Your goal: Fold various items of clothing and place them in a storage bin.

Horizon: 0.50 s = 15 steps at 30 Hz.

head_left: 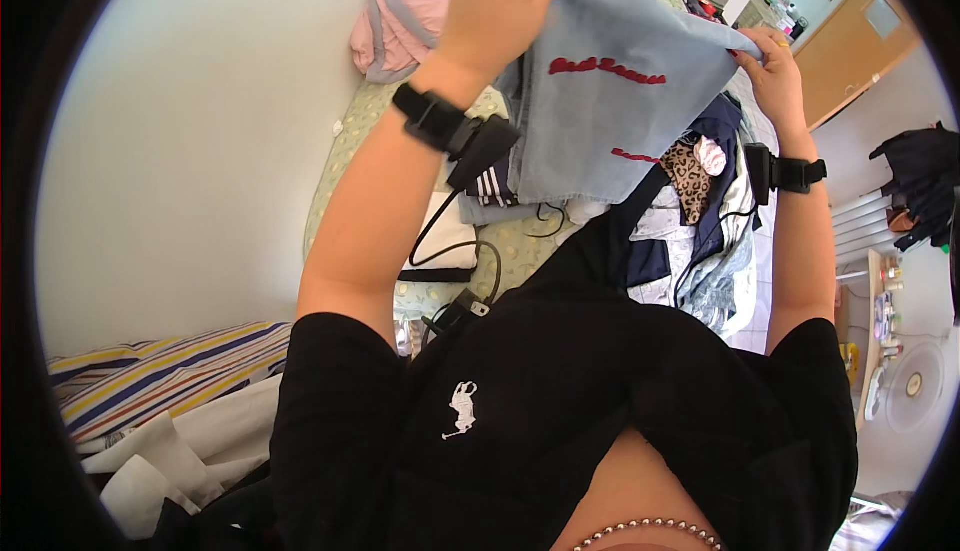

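Observation:
A light blue denim garment (607, 116) with red lettering hangs stretched between my raised hands. My left hand (499, 11) grips its upper left edge, fingertips partly hidden by the fabric. Pinched in my right hand (772, 67) is its upper right corner. Below the denim, a folded dark garment with white stripes (491, 185) lies on a patterned bed cover (517, 251). A white folded garment (450, 232) sits to the lower left. To the right is a loose pile with a leopard-print cloth (686, 183) and dark blue clothes (724, 127).
A pink and grey bundle (405, 22) lies against the wall at the far left of the bed. Black cables run from both wrist straps, one to a small black device (454, 315) near my body. At the right stand a white fan (913, 386) and a shelf (874, 326).

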{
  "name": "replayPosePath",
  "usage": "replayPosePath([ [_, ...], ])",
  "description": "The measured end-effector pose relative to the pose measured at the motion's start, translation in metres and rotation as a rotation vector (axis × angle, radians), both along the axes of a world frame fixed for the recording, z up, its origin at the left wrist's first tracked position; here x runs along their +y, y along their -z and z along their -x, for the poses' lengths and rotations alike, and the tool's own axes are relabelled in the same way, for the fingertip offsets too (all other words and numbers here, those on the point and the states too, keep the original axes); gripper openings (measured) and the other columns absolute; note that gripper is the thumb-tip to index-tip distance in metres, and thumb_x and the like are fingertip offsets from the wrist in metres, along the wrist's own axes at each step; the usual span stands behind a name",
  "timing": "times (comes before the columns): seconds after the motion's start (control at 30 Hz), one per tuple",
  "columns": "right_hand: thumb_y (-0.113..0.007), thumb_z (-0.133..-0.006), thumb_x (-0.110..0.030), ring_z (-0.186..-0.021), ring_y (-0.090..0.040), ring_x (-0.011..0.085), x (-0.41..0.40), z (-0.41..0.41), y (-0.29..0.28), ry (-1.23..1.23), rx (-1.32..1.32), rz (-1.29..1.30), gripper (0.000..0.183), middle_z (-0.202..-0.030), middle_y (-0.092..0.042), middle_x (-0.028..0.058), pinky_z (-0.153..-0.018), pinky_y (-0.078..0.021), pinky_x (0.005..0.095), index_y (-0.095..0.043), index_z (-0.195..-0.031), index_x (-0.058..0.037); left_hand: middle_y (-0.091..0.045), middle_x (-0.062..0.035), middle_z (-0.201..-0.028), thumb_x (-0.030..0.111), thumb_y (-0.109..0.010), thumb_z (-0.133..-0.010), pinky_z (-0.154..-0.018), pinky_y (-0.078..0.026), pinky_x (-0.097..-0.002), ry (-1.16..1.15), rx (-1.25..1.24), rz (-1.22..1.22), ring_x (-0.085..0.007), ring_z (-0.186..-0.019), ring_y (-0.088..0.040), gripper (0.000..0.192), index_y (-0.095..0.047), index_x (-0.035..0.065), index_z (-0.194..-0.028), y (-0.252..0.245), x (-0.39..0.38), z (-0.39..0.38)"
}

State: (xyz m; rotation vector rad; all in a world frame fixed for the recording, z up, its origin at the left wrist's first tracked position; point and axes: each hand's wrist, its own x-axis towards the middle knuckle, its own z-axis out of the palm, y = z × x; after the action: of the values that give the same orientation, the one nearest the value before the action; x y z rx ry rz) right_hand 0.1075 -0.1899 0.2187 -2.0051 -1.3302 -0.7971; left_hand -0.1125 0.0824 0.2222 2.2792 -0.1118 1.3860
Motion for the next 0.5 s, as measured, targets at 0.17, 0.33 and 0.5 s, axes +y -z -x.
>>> replayPosePath([
  [0.17, -0.064, -0.081, -0.007, -0.084, -0.058, 0.0097, -0.013, 0.043, -0.013, -0.116, 0.329, -0.078, 0.025, -0.095, -0.063, 0.0037, -0.073, -0.0449, 0.0228, -0.063, -0.106, -0.0058, -0.065, -0.0116, -0.087, 0.001, -0.07, -0.067, -0.079, -0.047, -0.0372, -0.285, -0.241, -0.448, -0.03, -0.084, -0.061, 0.028, -0.065, 0.0033, -0.095, -0.024, -0.007, 0.057],
  [0.33, -0.061, -0.085, -0.005, -0.091, -0.057, 0.0135, -0.016, 0.062, -0.052, -0.447, 0.484, -0.225, 0.028, -0.098, -0.062, 0.0049, -0.08, -0.0446, 0.0245, -0.057, -0.111, 0.0018, -0.064, -0.0098, -0.09, -0.009, -0.066, -0.072, -0.077, -0.049, -0.0311, 0.094, -0.197, 0.085, -0.0185, -0.08, -0.06, 0.03, -0.062, 0.0002, -0.101, -0.032, 0.015, 0.079],
  [0.5, -0.061, -0.085, -0.008, -0.09, -0.057, 0.0126, 0.016, 0.025, -0.047, -0.476, 0.71, -0.018, 0.03, -0.1, -0.061, 0.0032, -0.082, -0.0441, 0.0258, -0.056, -0.113, -0.0003, -0.064, -0.0065, -0.087, -0.004, -0.06, -0.081, -0.077, -0.046, -0.0217, 0.212, 0.011, 0.278, -0.0112, -0.083, -0.06, 0.036, -0.055, -0.0021, -0.116, -0.028, 0.051, 0.051],
])
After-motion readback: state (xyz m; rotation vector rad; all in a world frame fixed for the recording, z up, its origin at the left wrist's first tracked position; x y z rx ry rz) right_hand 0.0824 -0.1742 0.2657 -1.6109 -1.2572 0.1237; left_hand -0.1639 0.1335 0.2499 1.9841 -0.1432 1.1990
